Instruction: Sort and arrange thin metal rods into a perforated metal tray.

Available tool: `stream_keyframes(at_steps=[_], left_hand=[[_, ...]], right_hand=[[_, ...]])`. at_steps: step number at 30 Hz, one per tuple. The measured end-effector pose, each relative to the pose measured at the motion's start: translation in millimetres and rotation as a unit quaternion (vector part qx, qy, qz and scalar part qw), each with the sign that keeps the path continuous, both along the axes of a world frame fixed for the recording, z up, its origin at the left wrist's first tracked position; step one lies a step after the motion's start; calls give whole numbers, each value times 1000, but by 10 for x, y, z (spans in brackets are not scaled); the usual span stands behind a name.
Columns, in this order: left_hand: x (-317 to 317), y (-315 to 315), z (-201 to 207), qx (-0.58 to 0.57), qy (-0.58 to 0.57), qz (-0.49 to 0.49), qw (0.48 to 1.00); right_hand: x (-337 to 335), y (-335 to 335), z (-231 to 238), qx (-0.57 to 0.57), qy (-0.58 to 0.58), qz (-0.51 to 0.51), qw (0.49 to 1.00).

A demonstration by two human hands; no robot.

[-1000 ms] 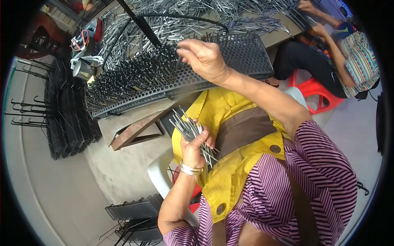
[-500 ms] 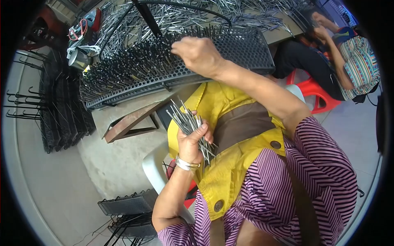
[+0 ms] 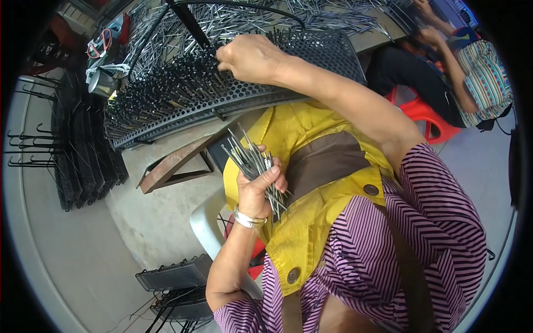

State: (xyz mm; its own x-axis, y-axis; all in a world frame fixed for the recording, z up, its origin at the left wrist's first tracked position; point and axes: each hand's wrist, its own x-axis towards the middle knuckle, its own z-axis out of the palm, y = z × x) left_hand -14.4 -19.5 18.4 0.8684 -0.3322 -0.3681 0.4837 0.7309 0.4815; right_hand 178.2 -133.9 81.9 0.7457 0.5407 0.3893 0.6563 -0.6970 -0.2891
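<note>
My left hand (image 3: 261,186) is wrapped around a bunch of thin grey metal rods (image 3: 247,158), held in front of the yellow apron with their ends fanning out above the fist. A long black perforated rack (image 3: 327,61) stretches across the table edge ahead of me. Dark-tipped rods (image 3: 166,89) stand packed upright in its holes over the left and middle part, while bare holes show on the right. Over the edge of the standing rods is my right hand (image 3: 252,58), fingers curled and pinched together. Whatever lies between those fingertips is hidden from this view.
Loose metal rods (image 3: 333,16) cover the table behind the rack. At its left stand a metal cup (image 3: 102,82) and red-handled scissors (image 3: 101,44). Black racks with hooks (image 3: 83,144) hang at the left; more racks (image 3: 175,273) sit below. Another person (image 3: 472,77) sits at the right.
My right hand has moved a little to the left along the rack, its fingertips now closer to the standing rods. The left hand keeps its bunch almost in place. The view has shifted slightly.
</note>
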Motion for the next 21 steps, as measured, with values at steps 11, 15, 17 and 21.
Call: stream_keyframes(at_steps=[11, 15, 17, 21], left_hand=[[6, 15, 51, 0, -7, -26, 1000], [-9, 15, 63, -12, -24, -61, 998], [-14, 8, 91, -3, -16, -66, 998], [14, -9, 94, 24, -14, -67, 997]], right_hand=[[-500, -126, -126, 193, 345, 40, 918], [-825, -217, -205, 341, 608, 117, 708], [-895, -253, -203, 362, 598, 114, 707], [-928, -331, -190, 370, 535, 63, 757]])
